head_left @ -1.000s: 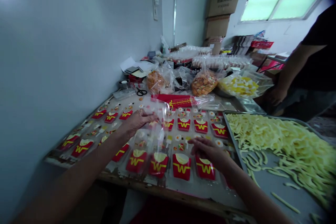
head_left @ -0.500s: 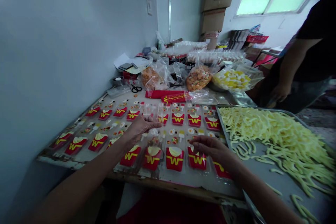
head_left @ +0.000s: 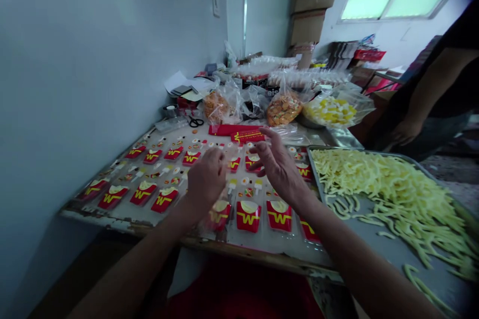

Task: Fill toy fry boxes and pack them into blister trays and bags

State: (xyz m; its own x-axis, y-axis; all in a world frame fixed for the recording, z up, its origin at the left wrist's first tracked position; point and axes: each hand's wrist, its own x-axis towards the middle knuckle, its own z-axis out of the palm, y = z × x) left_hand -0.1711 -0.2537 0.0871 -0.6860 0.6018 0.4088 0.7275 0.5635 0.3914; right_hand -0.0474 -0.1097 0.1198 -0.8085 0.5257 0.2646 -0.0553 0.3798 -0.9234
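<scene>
My left hand (head_left: 207,175) is closed, its back toward me, over the middle of the table. A clear plastic piece (head_left: 232,151), partly hidden and blurred, shows beside its fingertips. To its right is my right hand (head_left: 276,172), raised above the packs with fingers apart and nothing in them. Beneath both hands lie rows of clear plastic packs with red fries boxes (head_left: 248,218) bearing a yellow W. Small moulded food pieces, such as a fried egg (head_left: 245,181), sit above the boxes. Pale shapes fill some box tops.
A metal tray (head_left: 368,232) of pale yellow fries (head_left: 377,177) stands at the right. Behind the packs are red sheets (head_left: 234,130), black scissors (head_left: 195,122) and bags of small pieces (head_left: 284,109). A wall borders the left; another person's arm (head_left: 426,94) shows at right.
My right hand has risen and moved left, nearer my left hand, with its fingers spreading. My left hand has turned so its back faces me. The view has shifted slightly.
</scene>
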